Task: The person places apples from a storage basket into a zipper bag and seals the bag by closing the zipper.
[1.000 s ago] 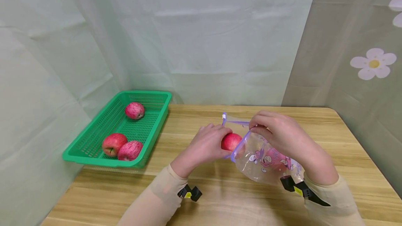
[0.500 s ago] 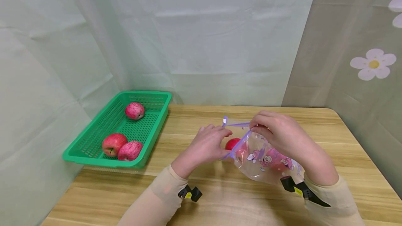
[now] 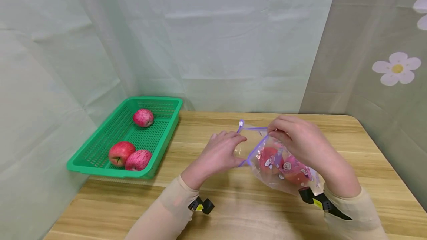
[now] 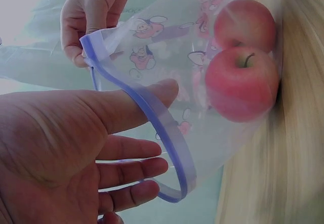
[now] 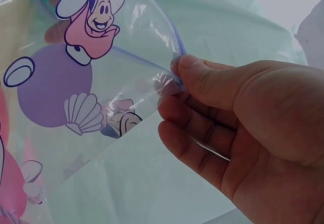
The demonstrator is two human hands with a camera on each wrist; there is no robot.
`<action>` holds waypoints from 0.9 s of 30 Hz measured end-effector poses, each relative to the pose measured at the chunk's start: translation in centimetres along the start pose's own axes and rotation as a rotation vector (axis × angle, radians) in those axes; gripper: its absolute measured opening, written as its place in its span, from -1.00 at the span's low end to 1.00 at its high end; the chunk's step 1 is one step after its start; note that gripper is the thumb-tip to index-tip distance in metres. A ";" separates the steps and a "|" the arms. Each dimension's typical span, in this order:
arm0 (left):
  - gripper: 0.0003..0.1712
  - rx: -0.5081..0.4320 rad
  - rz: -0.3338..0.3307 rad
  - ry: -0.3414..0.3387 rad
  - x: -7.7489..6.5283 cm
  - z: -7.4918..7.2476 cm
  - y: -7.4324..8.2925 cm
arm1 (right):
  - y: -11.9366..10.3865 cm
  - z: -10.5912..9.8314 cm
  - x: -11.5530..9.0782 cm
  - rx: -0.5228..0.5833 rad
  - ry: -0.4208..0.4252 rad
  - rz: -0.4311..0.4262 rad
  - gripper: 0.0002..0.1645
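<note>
A clear zip bag (image 3: 271, 183) with a purple-edged mouth and pink cartoon prints lies on its side. Its upper mouth corner is pinched between the thumb and fingers of my right hand (image 3: 303, 140). Two red apples rest inside, seen in the left wrist view as a front apple (image 4: 240, 85) with its stem showing and a rear apple (image 4: 245, 27) behind it. At the mouth, my left hand (image 3: 220, 153) has its fingers extended and spread, holding no apple. Its thumb (image 4: 164, 90) reaches past the purple edge into the bag.
A green plastic basket (image 3: 163, 147) stands at the left of the wooden table (image 3: 233, 210). It holds a striped apple (image 3: 143, 117) at the back, plus a red apple (image 3: 121, 153) and another striped apple (image 3: 138, 160) near the front. Pale curtains hang behind.
My left hand has let go of the apple it held at the bag's mouth. That apple has moved right, deeper into the bag beside the other one. My right hand keeps its pinch.
</note>
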State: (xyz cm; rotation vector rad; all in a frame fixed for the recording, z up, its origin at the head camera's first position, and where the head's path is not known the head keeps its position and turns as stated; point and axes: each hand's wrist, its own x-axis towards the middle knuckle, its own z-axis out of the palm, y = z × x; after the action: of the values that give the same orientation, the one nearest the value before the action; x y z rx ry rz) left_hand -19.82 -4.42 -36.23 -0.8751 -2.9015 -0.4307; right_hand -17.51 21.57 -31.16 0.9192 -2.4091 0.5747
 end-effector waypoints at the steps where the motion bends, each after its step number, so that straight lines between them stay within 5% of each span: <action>1: -0.18 -0.008 0.000 0.002 0.0 0.0 0.0 | 0.0 0.0 0.0 0.000 0.002 0.002 -0.70; 13: -0.51 -0.116 0.060 0.063 -0.9 -1.1 -0.4 | 0.0 -0.3 0.0 -0.002 -0.003 0.021 -0.72; 27: -0.63 -0.039 0.025 0.130 -2.3 -4.1 -1.4 | -0.1 -0.6 0.0 -0.004 -0.036 0.051 -0.75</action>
State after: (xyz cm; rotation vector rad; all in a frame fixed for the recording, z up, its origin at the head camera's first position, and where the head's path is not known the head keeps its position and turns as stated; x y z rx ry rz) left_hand -18.70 -7.90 -33.02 -0.8540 -2.7700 -0.5225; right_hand -17.32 21.83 -30.66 0.8761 -2.4709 0.5769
